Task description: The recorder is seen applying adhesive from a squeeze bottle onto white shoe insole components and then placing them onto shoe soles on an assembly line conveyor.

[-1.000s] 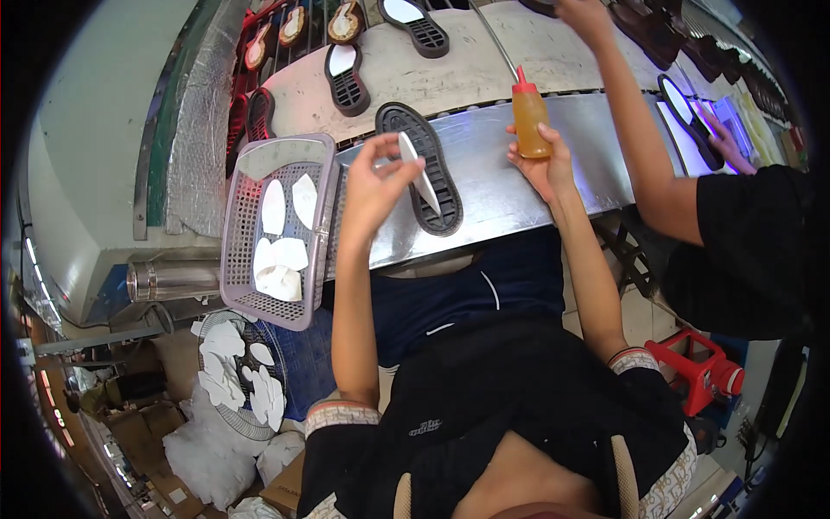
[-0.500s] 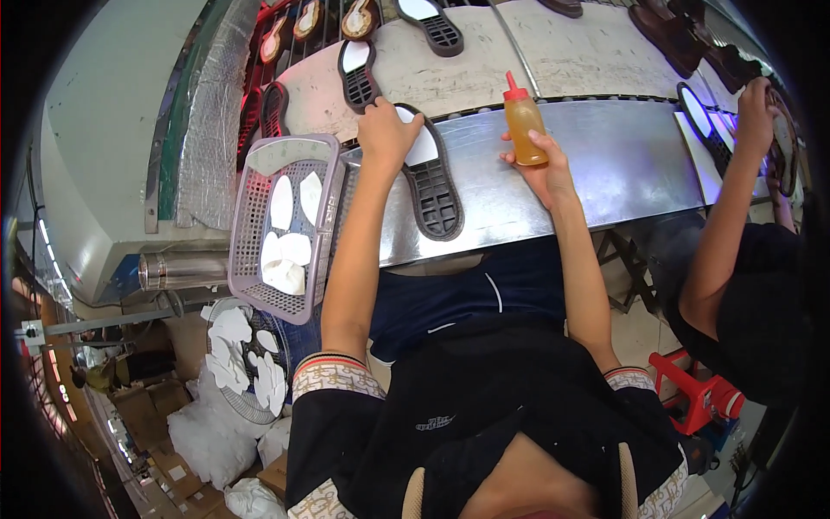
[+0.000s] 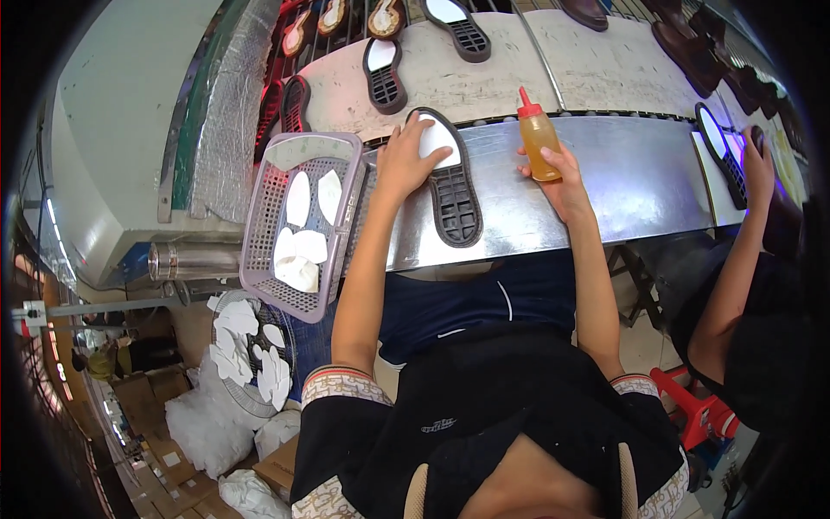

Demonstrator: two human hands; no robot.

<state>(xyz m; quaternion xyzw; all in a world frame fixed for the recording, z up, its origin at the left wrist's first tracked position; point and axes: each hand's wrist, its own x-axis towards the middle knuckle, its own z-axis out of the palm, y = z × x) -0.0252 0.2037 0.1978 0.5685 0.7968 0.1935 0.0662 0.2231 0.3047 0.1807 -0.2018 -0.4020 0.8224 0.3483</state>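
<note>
A black shoe sole [image 3: 456,212] with a gridded heel lies on the metal table, a white insert [image 3: 438,137] covering its toe half. My left hand [image 3: 405,163] rests on that toe half with fingers spread, the thumb on the white insert and the fingertips near the sole's far left edge. To the right, my right hand [image 3: 564,192] is wrapped round a squeeze bottle [image 3: 539,143] of amber liquid with a red nozzle, held upright above the table. Left of my left arm stands a mauve plastic basket [image 3: 356,160] with white insert pieces [image 3: 298,199].
Beyond the metal table [image 3: 596,190] runs a conveyor [image 3: 510,78] carrying more soles [image 3: 385,78] and brown shoes [image 3: 687,56]. At right, a co-worker's arm [image 3: 748,233] reaches beside another sole [image 3: 722,156]. A round basket of white pieces [image 3: 246,346] stands lower left.
My left hand has shifted from the heel of the conveyor sole onto the white insert of the near sole, its fingers spreading. My right hand keeps the bottle. The co-worker's hand has come lower.
</note>
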